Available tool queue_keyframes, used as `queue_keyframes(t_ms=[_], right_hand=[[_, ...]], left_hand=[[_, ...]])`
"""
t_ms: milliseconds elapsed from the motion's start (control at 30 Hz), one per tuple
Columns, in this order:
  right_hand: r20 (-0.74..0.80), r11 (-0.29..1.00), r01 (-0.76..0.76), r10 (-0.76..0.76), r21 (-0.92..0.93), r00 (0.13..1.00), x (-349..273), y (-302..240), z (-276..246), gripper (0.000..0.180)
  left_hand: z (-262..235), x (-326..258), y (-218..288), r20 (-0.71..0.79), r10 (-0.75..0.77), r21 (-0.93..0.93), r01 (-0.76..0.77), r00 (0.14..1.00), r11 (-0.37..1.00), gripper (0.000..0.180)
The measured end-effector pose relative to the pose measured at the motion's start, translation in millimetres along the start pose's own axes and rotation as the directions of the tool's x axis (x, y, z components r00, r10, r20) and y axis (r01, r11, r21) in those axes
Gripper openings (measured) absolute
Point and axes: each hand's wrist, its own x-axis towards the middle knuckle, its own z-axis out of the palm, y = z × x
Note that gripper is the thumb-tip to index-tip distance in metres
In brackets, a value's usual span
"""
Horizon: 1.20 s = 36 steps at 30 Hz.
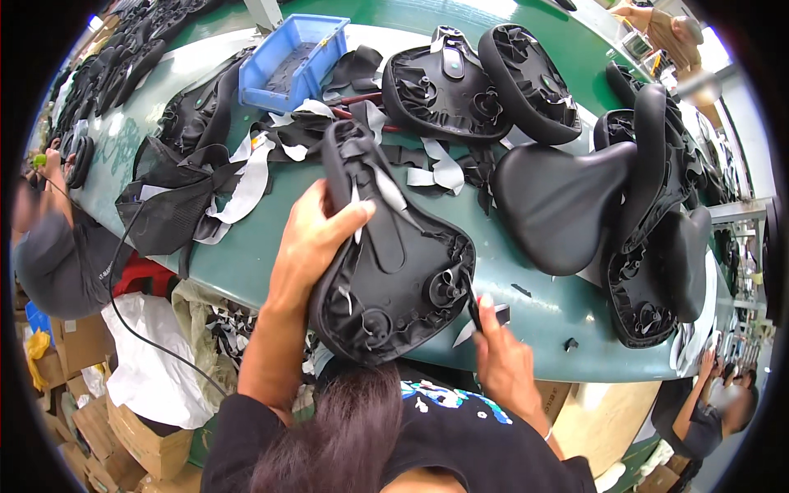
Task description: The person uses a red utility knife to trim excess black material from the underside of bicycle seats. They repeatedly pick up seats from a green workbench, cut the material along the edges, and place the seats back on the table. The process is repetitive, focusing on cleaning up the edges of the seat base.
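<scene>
1. Head view, the only feed I have: there's the upturned saddle (394, 308), on the wearer's side of the blue bin (271, 100), nose pointing up toward it, hollow underside facing me.
2. My left hand (316, 234) is on its edge nearer the bin, thumb over the rim, fingers mostly hidden behind: a firm pinch.
3. And the right hand (503, 361), farther from the bin, is closed around a dark tool (474, 314), right by the saddle's wide end! Scissors or knife, I can't tell; nor whether it touches the rim.
4. My call on the step: dressing the folded cover edge, perhaps trimming it.
5. Next move, I'd say, calls for a steady left pinch and the tool following the rim, clear of the cover's outer face.
6. Right of the bin, a glossy-topped saddle (555, 201) sits well apart from the tool.
</scene>
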Motion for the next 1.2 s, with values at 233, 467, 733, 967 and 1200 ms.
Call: queue_keyframes(t_ms=[233,467,733,967,1200], right_hand=[[-0.256,0.893,-0.013,0.143,0.450,0.956,5,0,-4,0.057],[-0.225,0.791,-0.024,0.203,0.611,0.953,115,-12,-20,0.044],[-0.023,0.571,-0.006,0.043,0.821,0.999,96,-47,-35,0.047],[-0.093,0.929,0.369,-0.368,-0.004,0.925,80,26,-47,0.056],[-0.063,0.981,0.128,-0.138,-0.146,0.988,24,-4,-26,0.061]], left_hand=[[7,-58,-9,-0.289,0.102,-0.149,-0.150,0.952,0.977,0.037],[13,-67,-40,-0.498,0.196,-0.048,-0.252,0.845,0.966,0.054],[49,-13,2,0.453,0.541,0.690,-0.663,0.709,0.291,0.034],[46,18,-11,0.544,0.526,0.522,-0.754,0.654,0.398,0.013],[28,24,-7,0.023,0.251,-0.527,-0.202,0.968,0.825,0.033]])
